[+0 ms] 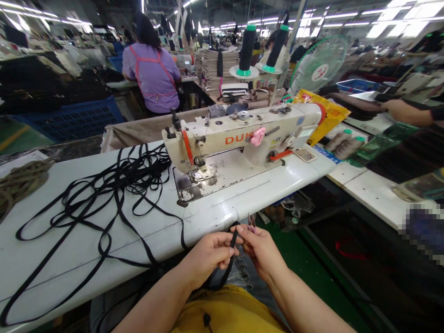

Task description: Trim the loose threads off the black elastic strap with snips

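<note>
Both hands' fingers [227, 252] pinch black tape [234, 238], the right hand [261, 249] also holding snips [251, 223] (handles mostly hidden).

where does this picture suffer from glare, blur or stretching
Head view: windows at upper right are blown out; the table shines along its front edge. Head view: outer edges look smeared and stretched, the fan a slanted oval. Head view: the left hand, right hand and black strap are fairly clear; pixelation hides a patch at right.
</note>
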The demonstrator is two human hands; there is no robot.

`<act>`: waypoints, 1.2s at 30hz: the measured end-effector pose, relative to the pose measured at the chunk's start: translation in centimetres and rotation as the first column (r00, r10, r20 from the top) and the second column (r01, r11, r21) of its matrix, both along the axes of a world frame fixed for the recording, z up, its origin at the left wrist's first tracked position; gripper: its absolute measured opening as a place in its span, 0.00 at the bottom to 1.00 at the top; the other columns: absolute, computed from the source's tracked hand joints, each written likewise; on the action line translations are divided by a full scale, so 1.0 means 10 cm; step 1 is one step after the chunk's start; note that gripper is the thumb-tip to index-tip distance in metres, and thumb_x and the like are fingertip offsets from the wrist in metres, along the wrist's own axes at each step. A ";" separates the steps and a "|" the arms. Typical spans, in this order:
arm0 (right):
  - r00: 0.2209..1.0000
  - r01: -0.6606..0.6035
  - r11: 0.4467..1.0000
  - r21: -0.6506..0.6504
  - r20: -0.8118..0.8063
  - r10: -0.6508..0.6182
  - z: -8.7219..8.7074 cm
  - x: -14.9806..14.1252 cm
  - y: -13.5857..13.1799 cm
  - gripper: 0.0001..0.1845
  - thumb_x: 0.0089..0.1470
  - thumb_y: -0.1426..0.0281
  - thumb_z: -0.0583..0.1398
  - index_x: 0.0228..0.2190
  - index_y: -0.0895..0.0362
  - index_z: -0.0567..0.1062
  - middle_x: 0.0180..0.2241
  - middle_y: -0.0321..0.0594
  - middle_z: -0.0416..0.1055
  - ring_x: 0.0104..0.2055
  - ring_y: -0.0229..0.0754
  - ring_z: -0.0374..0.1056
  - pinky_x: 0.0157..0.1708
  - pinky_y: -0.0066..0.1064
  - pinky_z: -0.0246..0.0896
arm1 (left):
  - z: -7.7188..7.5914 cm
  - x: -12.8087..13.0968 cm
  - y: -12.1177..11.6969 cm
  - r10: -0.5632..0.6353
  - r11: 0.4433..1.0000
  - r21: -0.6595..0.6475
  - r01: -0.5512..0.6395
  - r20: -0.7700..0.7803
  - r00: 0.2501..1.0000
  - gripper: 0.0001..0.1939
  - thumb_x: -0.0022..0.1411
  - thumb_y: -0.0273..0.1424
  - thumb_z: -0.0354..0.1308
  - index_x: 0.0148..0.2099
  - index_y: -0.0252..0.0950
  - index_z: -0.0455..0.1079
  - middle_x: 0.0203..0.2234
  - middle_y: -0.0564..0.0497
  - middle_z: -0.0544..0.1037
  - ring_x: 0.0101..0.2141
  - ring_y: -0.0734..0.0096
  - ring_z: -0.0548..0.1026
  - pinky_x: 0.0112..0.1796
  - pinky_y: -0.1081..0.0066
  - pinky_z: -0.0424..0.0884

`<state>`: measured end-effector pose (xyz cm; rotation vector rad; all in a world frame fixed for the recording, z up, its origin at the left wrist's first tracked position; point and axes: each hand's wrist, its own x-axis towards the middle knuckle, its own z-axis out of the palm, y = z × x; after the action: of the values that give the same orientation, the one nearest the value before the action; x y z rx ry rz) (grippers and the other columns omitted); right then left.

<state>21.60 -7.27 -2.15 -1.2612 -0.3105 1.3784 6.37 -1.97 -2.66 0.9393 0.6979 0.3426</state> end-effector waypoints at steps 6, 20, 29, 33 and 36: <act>0.999 -0.027 1.000 0.016 -0.027 0.027 0.05 0.00 0.01 0.25 0.37 0.54 0.76 0.31 0.62 0.82 0.14 0.31 0.64 0.15 0.31 0.53 0.16 0.25 0.43 | 0.06 0.00 0.00 0.004 0.989 -0.149 0.012 0.107 0.994 0.16 0.54 0.29 0.66 0.46 0.31 0.78 0.34 0.48 0.74 0.23 0.83 0.62 0.24 0.75 0.53; 0.959 -0.181 0.983 0.027 0.228 0.170 -0.08 0.12 -0.06 0.24 0.46 0.50 0.71 0.30 0.59 0.79 0.23 0.35 0.71 0.23 0.35 0.57 0.23 0.27 0.49 | 0.00 -0.03 -0.01 0.054 0.999 0.000 -0.054 -0.046 0.997 0.19 0.53 0.40 0.72 0.39 0.31 0.73 0.24 0.52 0.73 0.22 0.79 0.68 0.24 0.76 0.60; 0.223 -0.392 0.910 -0.136 0.946 0.237 0.22 0.34 -0.29 0.15 0.66 0.56 0.55 0.34 0.53 0.73 0.30 0.38 0.71 0.33 0.44 0.67 0.32 0.32 0.57 | 0.03 -0.01 0.01 0.111 0.985 0.144 -0.093 -0.123 0.986 0.22 0.52 0.41 0.72 0.44 0.30 0.77 0.26 0.50 0.76 0.25 0.73 0.72 0.27 0.73 0.66; -0.019 -0.417 0.893 -0.167 0.984 0.175 0.28 0.33 -0.34 0.13 0.66 0.60 0.55 0.35 0.54 0.73 0.31 0.40 0.72 0.35 0.46 0.68 0.35 0.34 0.57 | 0.08 -0.01 0.01 0.101 0.984 0.155 -0.087 -0.086 0.991 0.23 0.54 0.40 0.71 0.46 0.29 0.77 0.30 0.47 0.78 0.28 0.72 0.73 0.30 0.72 0.68; -0.101 -0.424 0.890 -0.166 0.986 0.135 0.28 0.32 -0.36 0.11 0.66 0.62 0.55 0.37 0.55 0.73 0.33 0.43 0.73 0.36 0.47 0.68 0.37 0.35 0.57 | 0.13 0.00 0.00 0.100 0.984 0.155 -0.089 -0.063 0.993 0.23 0.54 0.40 0.70 0.46 0.29 0.77 0.31 0.46 0.78 0.28 0.71 0.73 0.30 0.71 0.69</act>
<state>24.76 -10.85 0.63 -1.9086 -1.8718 0.3223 6.38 -1.93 -1.39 1.0689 0.7913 0.4528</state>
